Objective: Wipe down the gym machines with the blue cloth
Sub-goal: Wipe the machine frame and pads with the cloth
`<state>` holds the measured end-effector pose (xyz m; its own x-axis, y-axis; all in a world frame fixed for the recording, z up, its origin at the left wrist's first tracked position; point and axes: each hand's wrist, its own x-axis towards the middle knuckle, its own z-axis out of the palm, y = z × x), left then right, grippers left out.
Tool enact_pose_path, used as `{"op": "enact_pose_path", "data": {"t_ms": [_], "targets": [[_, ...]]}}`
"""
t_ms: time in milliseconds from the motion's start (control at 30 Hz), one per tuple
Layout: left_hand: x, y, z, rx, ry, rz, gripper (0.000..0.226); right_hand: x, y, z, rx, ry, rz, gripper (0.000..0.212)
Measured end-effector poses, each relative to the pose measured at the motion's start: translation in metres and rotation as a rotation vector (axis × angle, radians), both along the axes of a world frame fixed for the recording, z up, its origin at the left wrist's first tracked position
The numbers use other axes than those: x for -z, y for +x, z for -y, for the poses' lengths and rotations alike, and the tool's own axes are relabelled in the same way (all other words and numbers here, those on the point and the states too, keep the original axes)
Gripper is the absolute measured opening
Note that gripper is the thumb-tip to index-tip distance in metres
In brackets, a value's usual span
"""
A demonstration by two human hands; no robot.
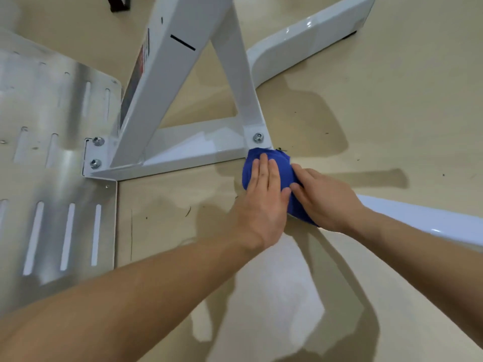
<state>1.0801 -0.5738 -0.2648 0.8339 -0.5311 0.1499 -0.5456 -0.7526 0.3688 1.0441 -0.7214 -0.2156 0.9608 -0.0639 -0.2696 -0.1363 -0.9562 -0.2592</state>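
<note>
Looking left, footplate (52,152): a slotted metal plate is lying flat on the floor (392,100), catching the light.
Bolts (95,163): two are sitting at the corner where the plate is meeting the white frame (167,74); a third is showing further right, just above the cloth.
White frame: glossy painted beams are rising from a flat base bar, and the paint is looking smooth and hard, so a cloth is likely sliding over it easily.
Blue cloth (251,165): it is sitting bunched at the right end of the base bar, where the low rail begins, with both hands on top of it.
Handling: to my eye it is looking soft, light and limp, folding to whatever is under it; I am judging it best held by flat pressure from above, or by gathering a bunched edge, since a loose corner is likely dragging on the floor.
Left hand (261,202): its fingers (264,171) are lying straight and together, pressing the cloth down rather than gripping it.
Right hand (324,199): it is resting on the cloth's right side, fingers nearly straight and laid across it, thumb touching the left hand.
Low rail (418,218): a white beam is running off to the right from under the right hand.
Containers: I am seeing none here, no bucket or spray bottle.
</note>
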Motion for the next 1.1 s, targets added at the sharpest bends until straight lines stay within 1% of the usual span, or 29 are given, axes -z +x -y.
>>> {"op": "enact_pose_path", "data": {"t_ms": [67,133,200,267,333,367,400,467,533,567,633,700,767,833,933,1000,1033,1100], "targets": [[0.01,0.013,-0.004,0.012,0.023,0.057,0.061,0.001,0.028,-0.007,0.049,0.087,-0.019,0.027],[0.02,0.024,-0.014,0.074,0.013,0.04,0.058,0.004,0.044,-0.01,0.069,0.126,-0.032,0.023],[0.026,0.029,-0.02,0.109,-0.028,0.081,0.056,0.007,0.043,-0.008,0.05,0.12,-0.029,0.022],[0.024,0.021,-0.017,0.094,-0.005,0.109,0.055,0.008,0.026,-0.004,0.002,0.05,-0.005,0.025],[0.017,0.001,-0.013,0.131,0.097,0.17,0.056,0.006,0.004,0.003,-0.04,-0.024,0.04,0.037],[0.014,-0.009,-0.013,0.167,0.113,0.189,0.056,0.003,-0.006,0.007,-0.041,-0.046,0.083,0.042],[0.012,-0.016,-0.014,0.209,0.095,0.178,0.056,0.002,-0.017,0.012,-0.026,-0.04,0.143,0.046],[0.008,-0.017,-0.018,0.319,0.077,0.238,0.055,-0.002,-0.033,0.019,0.022,0.044,0.248,0.046],[0.007,-0.008,-0.022,0.4,0.054,0.313,0.051,-0.002,-0.043,0.021,0.077,0.091,0.281,0.042],[0.006,0.0,-0.024,0.408,0.014,0.322,0.05,-0.002,-0.043,0.019,0.107,0.093,0.283,0.042],[0.001,0.017,-0.025,0.386,-0.102,0.255,0.046,-0.005,-0.034,0.013,0.169,0.093,0.293,0.044],[-0.004,0.031,-0.028,0.373,-0.135,0.225,0.032,-0.01,-0.017,0.007,0.179,0.096,0.281,0.043],[-0.011,0.041,-0.033,0.335,-0.126,0.235,0.024,-0.013,0.003,0.001,0.122,0.087,0.276,0.033],[-0.017,0.052,-0.041,0.243,-0.173,0.223,0.02,-0.018,0.021,-0.007,0.112,0.124,0.318,0.026],[-0.035,0.077,-0.054,-0.023,-0.25,0.114,0.026,-0.025,0.053,-0.021,0.173,0.261,0.442,0.027],[-0.047,0.09,-0.052,-0.228,-0.253,0.043,0.033,-0.024,0.075,-0.031,0.192,0.266,0.489,0.033],[-0.051,0.093,-0.047,-0.294,-0.278,-0.027,0.036,-0.021,0.083,-0.035,0.188,0.247,0.486,0.037],[-0.049,0.089,-0.031,-0.339,-0.392,-0.294,0.039,-0.012,0.092,-0.044,0.171,0.274,0.422,0.043]]}}
